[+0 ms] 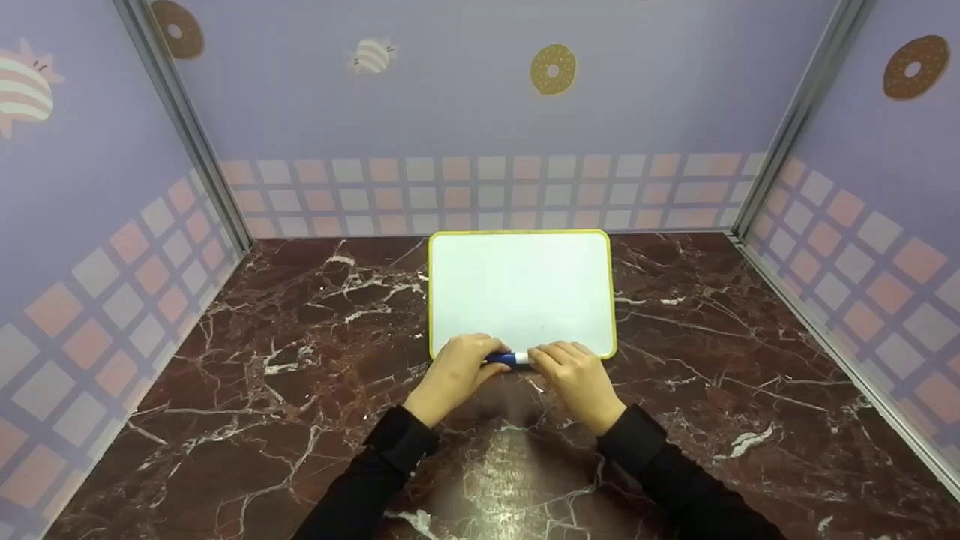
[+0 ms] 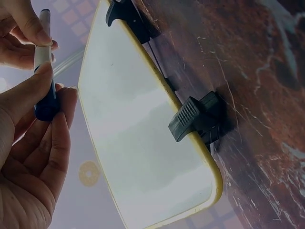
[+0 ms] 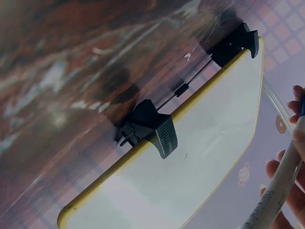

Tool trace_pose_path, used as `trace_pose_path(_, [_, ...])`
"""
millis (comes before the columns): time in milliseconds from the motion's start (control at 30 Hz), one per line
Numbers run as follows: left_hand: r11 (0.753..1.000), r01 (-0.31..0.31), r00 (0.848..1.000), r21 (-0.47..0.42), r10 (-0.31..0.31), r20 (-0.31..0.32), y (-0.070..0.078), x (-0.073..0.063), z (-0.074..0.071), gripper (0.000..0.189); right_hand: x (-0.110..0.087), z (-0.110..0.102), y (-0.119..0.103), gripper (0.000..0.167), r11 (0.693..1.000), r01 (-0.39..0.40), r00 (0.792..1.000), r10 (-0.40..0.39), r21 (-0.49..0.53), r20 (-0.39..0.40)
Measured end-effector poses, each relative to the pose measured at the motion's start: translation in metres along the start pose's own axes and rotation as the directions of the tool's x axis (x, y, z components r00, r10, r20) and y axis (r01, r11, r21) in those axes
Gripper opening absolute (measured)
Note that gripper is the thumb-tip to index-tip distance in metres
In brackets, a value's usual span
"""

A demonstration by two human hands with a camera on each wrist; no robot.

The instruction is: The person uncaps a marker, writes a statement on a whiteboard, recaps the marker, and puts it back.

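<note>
Both hands hold a marker (image 1: 504,358) crosswise in front of the lower edge of a whiteboard (image 1: 521,289). My left hand (image 1: 454,375) pinches its blue end between thumb and fingers. The white barrel is gripped by my right hand (image 1: 577,379), whose fingertips cover part of it in the head view. From the left wrist, the blue part (image 2: 46,106) shows below the left thumb, with the white part above it. Small print runs along the barrel (image 3: 276,191) in the right wrist view. The board is white with a yellow frame and stands upright, facing me.
Black stand clips (image 2: 195,119) grip the board's bottom edge, joined by a thin rod (image 3: 198,72). Underneath lies a dark red marbled tabletop (image 1: 300,420). Purple walls (image 1: 450,112) with checks and doughnut pictures enclose its back and sides, with metal posts (image 1: 184,127) at the corners.
</note>
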State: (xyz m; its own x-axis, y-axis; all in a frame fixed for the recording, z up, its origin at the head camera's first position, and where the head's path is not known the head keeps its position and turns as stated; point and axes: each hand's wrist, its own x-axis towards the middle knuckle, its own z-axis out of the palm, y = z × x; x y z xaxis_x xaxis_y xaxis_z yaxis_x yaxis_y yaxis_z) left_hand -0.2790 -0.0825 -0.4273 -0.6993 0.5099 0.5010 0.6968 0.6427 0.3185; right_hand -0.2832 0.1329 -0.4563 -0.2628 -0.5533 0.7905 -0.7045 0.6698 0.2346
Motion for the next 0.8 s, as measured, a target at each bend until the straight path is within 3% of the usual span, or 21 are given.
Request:
trace_pose_path(500, [1.0,0.025,0.999,-0.016,-0.024,0.022,-0.001,0.003,-0.003,0.019,0.002,-0.003,0.004,0.024,1.0,0.006,1.0,-0.006,0.0,-0.024])
trace_pose_path(800, [0.999,0.034,0.999,-0.016,-0.035,-0.031,-0.009,0.002,-0.013,0.017,0.004,-0.006,0.016,0.018,0.999,-0.038,0.997,0.036,-0.026,-0.064])
